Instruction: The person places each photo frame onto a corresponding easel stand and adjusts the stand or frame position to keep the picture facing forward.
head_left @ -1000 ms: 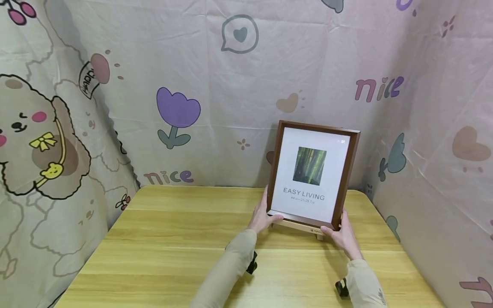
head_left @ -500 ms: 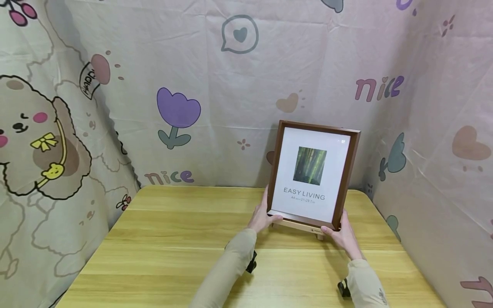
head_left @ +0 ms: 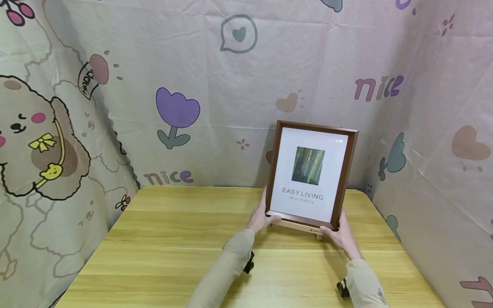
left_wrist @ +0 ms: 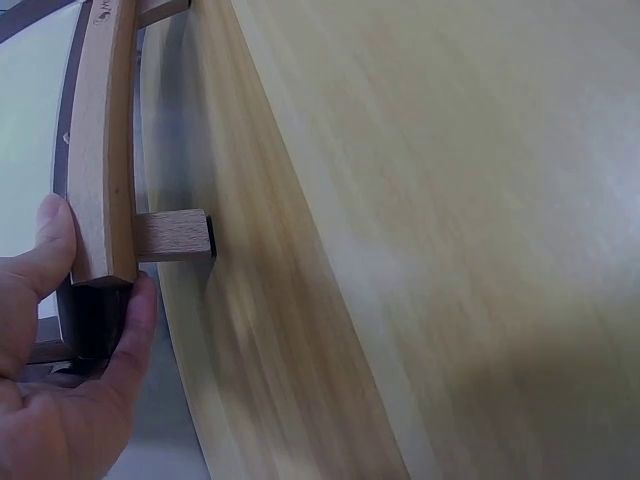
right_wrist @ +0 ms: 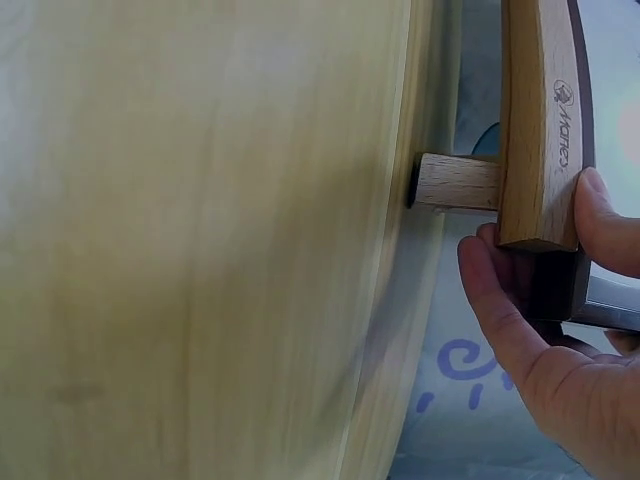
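A brown picture frame [head_left: 327,171] with a white mat, a small green forest print and the words EASY LIVING leans back on a light wooden easel [head_left: 296,226]. My left hand [head_left: 259,218] grips its lower left corner, thumb in front and fingers beneath and behind. At the lower right corner my right hand [head_left: 343,235] holds on the same way. Both wrist views show the dark corner of the frame right beside the end of the easel's ledge [right_wrist: 535,130], with a square wooden foot [left_wrist: 172,235] jutting forward. Most of the easel is hidden behind the frame.
The wood-grain table [head_left: 161,239] stretches left and forward of the easel. Behind it hangs a printed cloth [head_left: 231,94] with hearts and a tulip, and more cloth closes in both sides. A black strap [head_left: 249,263] sits at the left wrist, another strap [head_left: 343,288] at the right.
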{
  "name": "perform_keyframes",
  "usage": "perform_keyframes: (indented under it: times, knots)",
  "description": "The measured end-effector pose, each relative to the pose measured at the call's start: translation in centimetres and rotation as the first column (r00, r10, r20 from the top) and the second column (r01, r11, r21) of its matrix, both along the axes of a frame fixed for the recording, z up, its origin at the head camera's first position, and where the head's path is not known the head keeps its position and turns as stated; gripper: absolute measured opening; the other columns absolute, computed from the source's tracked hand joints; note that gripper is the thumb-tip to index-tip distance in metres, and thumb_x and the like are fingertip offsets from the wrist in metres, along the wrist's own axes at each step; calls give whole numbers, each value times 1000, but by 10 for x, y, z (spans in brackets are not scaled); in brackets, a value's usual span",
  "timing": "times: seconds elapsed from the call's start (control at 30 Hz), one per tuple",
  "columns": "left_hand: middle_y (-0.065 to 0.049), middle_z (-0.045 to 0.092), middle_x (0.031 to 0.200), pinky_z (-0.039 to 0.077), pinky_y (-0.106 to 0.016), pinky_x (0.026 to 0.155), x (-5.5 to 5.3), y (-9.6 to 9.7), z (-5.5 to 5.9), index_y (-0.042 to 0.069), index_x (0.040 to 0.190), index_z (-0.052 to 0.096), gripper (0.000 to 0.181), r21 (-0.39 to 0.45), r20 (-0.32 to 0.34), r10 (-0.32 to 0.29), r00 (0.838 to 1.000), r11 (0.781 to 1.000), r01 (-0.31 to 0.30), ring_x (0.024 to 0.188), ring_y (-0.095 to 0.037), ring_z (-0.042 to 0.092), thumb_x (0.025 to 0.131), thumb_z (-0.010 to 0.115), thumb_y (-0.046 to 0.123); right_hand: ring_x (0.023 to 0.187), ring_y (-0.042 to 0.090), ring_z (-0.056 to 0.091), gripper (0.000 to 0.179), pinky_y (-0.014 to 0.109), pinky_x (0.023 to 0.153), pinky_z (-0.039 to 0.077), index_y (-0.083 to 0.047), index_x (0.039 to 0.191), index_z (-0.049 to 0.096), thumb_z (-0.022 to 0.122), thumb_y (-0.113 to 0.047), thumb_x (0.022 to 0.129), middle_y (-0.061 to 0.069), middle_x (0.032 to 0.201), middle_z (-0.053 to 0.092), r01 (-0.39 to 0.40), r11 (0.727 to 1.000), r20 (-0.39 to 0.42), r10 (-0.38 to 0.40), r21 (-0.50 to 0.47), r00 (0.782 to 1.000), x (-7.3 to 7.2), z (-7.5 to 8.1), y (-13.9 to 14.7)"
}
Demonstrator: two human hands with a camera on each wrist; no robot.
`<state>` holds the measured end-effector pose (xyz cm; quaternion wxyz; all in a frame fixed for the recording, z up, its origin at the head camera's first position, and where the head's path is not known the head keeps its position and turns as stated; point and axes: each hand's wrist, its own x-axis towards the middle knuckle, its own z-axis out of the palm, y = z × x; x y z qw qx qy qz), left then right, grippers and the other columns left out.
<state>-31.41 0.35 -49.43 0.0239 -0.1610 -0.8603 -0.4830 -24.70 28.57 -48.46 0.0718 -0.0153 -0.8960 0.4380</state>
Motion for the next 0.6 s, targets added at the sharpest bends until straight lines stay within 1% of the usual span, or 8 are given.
perform_keyframes:
  times: [0.2, 0.43, 0.5, 0.6]
  knots:
    - [-32, 44, 151, 41, -56, 116, 0, 0, -1, 31, 162, -10, 124, 7, -7, 8, 1000, 1000, -8, 124, -49, 59, 81, 83, 27, 134, 55, 43, 96, 64, 112, 37, 1, 159, 5, 73, -12, 92, 40, 149, 36, -1, 1000, -24, 2, 26, 1000, -1, -2, 1]
    - [-36, 47, 146, 41, -57, 115, 2, -4, -1, 28, 163, -8, 122, -5, -19, 16, 1000, 1000, -16, 126, -50, 57, 81, 83, 28, 136, 56, 41, 95, 65, 114, 35, 1, 158, 8, 74, -12, 91, 40, 149, 37, -1, 999, -29, 2, 37, 1000, -2, -2, -1]
    - [-37, 49, 144, 41, -58, 115, 3, -5, -1, 27, 163, -7, 122, -6, -18, 16, 1000, 1000, -16, 125, -51, 57, 82, 83, 28, 136, 56, 40, 95, 65, 115, 34, 1, 158, 8, 74, -12, 91, 40, 149, 37, -2, 999, -33, 3, 36, 999, -3, -3, -2]
    - [-36, 48, 145, 40, -57, 116, 4, -6, -1, 28, 163, -8, 122, -11, -7, 16, 1000, 1000, -16, 128, -50, 56, 82, 83, 29, 136, 56, 40, 94, 65, 115, 33, 1, 158, 9, 74, -11, 91, 40, 149, 38, 0, 999, -40, 2, 38, 999, -3, -3, -2]
